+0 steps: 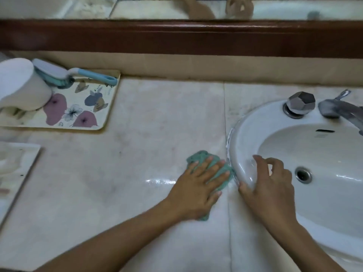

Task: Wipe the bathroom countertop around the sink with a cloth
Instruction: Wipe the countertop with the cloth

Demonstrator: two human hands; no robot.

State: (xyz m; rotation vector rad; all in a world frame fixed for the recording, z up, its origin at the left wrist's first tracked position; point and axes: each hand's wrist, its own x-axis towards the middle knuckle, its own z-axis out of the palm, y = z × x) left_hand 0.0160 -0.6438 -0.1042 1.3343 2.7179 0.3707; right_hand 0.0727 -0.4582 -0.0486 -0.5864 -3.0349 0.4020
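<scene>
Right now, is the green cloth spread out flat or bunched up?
Bunched up: the cloth lies in uneven folds under the left hand, which presses it with straight fingers onto the countertop beside the sink.

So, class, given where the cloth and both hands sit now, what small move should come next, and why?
Probably slide the cloth along the sink rim, toward the back wall. The left hand presses it flat on the countertop against the rim, the right hand rests on the rim, and a whitish streak lines the seam beyond the cloth.
</scene>
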